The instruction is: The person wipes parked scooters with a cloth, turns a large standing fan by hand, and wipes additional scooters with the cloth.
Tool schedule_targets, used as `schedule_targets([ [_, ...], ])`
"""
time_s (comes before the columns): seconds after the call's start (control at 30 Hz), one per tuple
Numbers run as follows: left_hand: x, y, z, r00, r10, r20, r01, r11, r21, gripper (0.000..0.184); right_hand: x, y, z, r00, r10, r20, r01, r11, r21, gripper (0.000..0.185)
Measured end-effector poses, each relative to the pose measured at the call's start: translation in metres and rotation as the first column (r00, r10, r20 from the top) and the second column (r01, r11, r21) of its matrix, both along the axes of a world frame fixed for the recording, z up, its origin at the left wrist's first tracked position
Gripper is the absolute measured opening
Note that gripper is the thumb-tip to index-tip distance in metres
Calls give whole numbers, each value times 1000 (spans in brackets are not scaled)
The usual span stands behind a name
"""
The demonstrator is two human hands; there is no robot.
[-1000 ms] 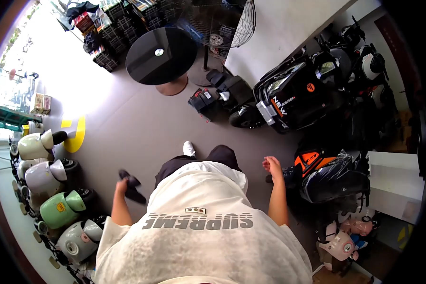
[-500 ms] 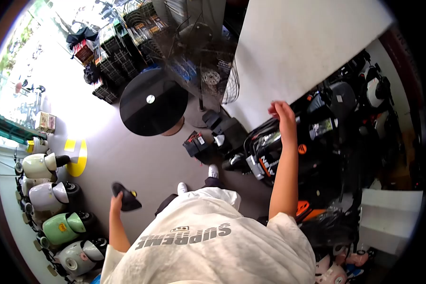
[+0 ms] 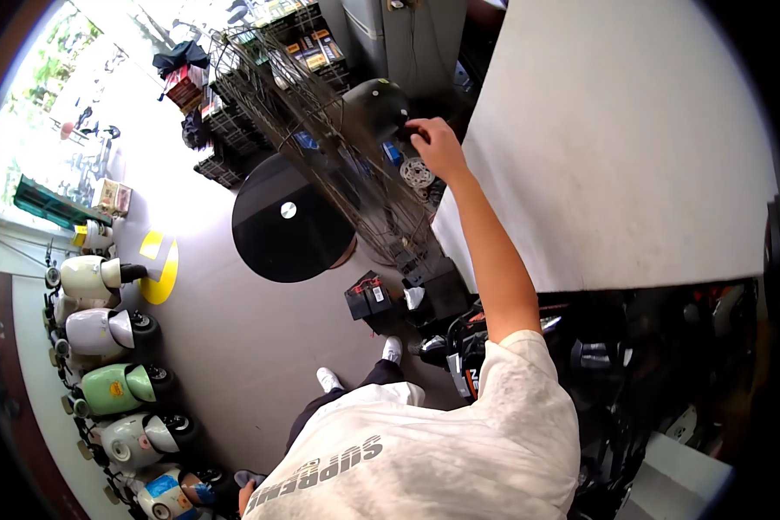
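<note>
My right hand [image 3: 438, 149] is stretched out to the dark motor housing [image 3: 376, 106] of a standing fan. Its thumb and fingers are drawn together at the housing's near side; whatever lies between the fingertips is too small to make out. The fan's wire cage [image 3: 325, 143] looks tilted and runs diagonally beside the housing, above a round black table [image 3: 277, 221]. Low at my left side, my left hand [image 3: 247, 494] is partly hidden by my shirt and is closed on a dark object [image 3: 250, 477].
Small scooters [image 3: 117, 388] line the left wall. Black crates [image 3: 234, 130] of boxes stand at the back, near a grey cabinet [image 3: 416, 48]. A large white panel [image 3: 624, 147] fills the right. A black battery [image 3: 368, 296] sits on the floor before my feet.
My right hand has moved forward and inward to the fan. My left hand has dropped back beside my body with the dark object. The view has shifted towards the fan and white panel.
</note>
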State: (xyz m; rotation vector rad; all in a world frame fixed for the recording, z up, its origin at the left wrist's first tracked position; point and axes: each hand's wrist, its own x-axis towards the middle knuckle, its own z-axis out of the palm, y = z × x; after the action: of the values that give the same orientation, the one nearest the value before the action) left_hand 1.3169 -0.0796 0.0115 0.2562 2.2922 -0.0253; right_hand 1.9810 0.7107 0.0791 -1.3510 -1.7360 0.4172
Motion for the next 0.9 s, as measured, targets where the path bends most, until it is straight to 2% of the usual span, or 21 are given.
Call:
schedule_targets([
  [0.03, 12, 1, 7, 1000, 23, 1, -23, 1000, -4, 68, -7, 10, 0, 991, -20, 132, 9, 997, 82, 34],
  [0.07, 23, 4, 13, 999, 37, -1, -37, 999, -5, 68, -14, 22, 0, 992, -11, 127, 0, 997, 84, 34],
  [0.13, 40, 12, 24, 998, 64, -5, -64, 998, -5, 67, -27, 46, 3, 956, -25, 293, -27, 984, 174, 44],
  [0.2, 51, 19, 34, 997, 80, -10, -80, 997, -3, 67, -35, 61, 3, 951, 2, 310, -49, 988, 143, 48],
  [0.27, 58, 27, 39, 996, 89, -15, -89, 996, 2, 67, -42, 73, 2, 928, -77, 364, -6, 975, 222, 49],
  [0.4, 70, 35, 48, 995, 101, -25, -101, 995, 6, 67, -46, 75, -6, 925, -98, 368, 14, 975, 222, 48],
  [0.5, 75, 45, 52, 995, 92, -32, -92, 996, 8, 67, -33, 112, -26, 996, -21, -84, 45, 956, 291, 44],
  [0.53, 78, 49, 53, 996, 89, -31, -89, 996, 6, 67, -33, 123, -37, 896, -59, -440, 76, 997, 21, 41],
  [0.6, 83, 59, 55, 996, 81, -28, -81, 997, 8, 67, -25, 134, -58, 689, -74, -721, -149, 959, -240, 44],
  [0.63, 83, 68, 57, 997, 67, -31, -67, 998, 7, 67, -23, 138, -73, 681, -83, -728, -144, 959, -243, 44],
  [0.7, 88, 94, 56, 999, 42, -30, -41, 999, 10, 67, -20, 148, -97, 642, -7, -767, -248, 944, -216, 51],
  [0.83, 90, 148, 58, 999, -33, -20, 33, 999, 9, 67, -10, 142, -105, 587, -33, -809, -280, 929, -241, 54],
  [0.9, 88, 175, 58, 997, -77, -20, 77, 997, 13, 67, -3, 144, -110, 579, 26, -815, -345, 913, -216, 54],
])
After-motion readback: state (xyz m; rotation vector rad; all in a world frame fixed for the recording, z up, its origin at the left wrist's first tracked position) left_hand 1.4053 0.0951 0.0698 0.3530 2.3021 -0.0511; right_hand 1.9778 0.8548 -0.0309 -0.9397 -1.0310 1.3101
